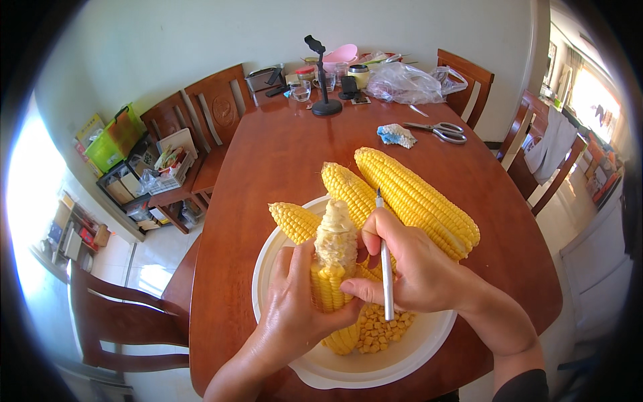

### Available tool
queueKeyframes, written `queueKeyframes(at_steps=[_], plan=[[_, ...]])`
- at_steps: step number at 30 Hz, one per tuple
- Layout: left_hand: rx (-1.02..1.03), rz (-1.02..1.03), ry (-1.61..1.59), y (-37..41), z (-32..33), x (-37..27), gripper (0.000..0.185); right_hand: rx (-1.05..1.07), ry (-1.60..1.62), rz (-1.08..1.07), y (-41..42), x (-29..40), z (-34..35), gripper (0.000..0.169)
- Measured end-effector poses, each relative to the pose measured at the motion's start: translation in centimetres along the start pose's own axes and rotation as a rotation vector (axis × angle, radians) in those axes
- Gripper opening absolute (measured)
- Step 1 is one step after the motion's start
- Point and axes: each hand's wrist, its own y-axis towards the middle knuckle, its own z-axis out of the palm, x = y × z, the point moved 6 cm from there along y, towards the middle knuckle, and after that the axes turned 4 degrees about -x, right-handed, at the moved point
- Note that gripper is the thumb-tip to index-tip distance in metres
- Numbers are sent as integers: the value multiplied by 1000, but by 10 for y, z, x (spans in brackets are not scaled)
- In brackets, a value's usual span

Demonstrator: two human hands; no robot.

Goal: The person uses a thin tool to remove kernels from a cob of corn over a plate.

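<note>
My left hand (296, 301) grips a corn cob (335, 256) upright over a white plastic basin (346, 374). The cob's upper part is stripped of kernels, while yellow rows still cover the lower part. A slim silver craft knife (387, 281) rests in my right hand (412, 271), blade tip pointing away from me. The right thumb touches the cob's kernels. Loose kernels (379, 329) lie in the basin beside more corn, partly hidden by my hands. Whole ears (417, 201) lean across the basin's far right rim, and a smaller ear tip (294, 221) shows at left.
On the wooden table (281, 145) lie scissors (442, 131) and a crumpled white-blue cloth (397, 135). A black phone stand (326, 105), a glass cup (300, 91), jars and a plastic bag (407, 83) stand farther back. Wooden chairs (221, 110) surround the table.
</note>
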Motion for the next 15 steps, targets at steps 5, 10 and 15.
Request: queueKeyframes(at_steps=[5,10,15], plan=[[38,-59,-2,1,1,0,76,-53,-25,-39,-2,-5,0,40],[23,-32,-13,-1,0,-2,76,-61,-1,-76,-4,-4,1,41],[56,-3,-21,0,2,1,76,-60,-35,-116,-5,-1,0,43]])
